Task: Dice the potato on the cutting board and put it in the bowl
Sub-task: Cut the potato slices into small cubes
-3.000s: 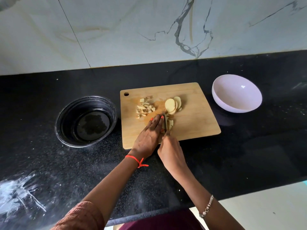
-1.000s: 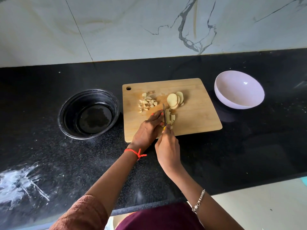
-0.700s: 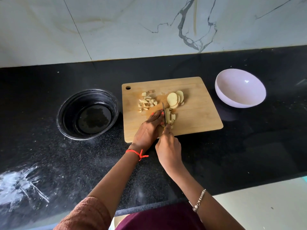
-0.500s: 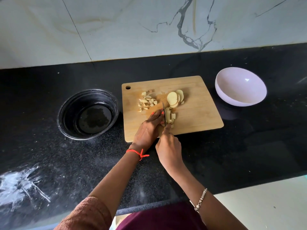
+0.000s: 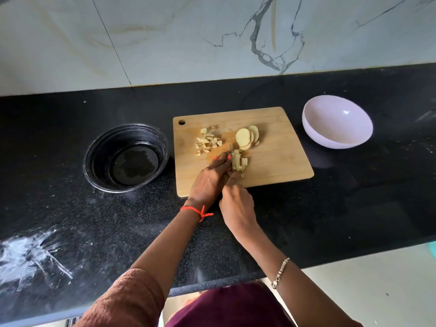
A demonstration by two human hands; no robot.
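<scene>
Two hands meet at the cutting board's (image 5: pixel 279 159) near edge. The right hand (image 5: pixel 237 206) is curled round a knife (image 5: pixel 230 149); the left hand (image 5: pixel 210 179) presses nearly straight fingers against potato strips (image 5: pixel 238 162). Beyond lie diced potato (image 5: pixel 207 141) toward the far left corner and slices (image 5: pixel 247 136) mid-board. A black bowl (image 5: pixel 127 156) sits beside the left edge, a lilac bowl (image 5: pixel 337 121) off the far right corner.
</scene>
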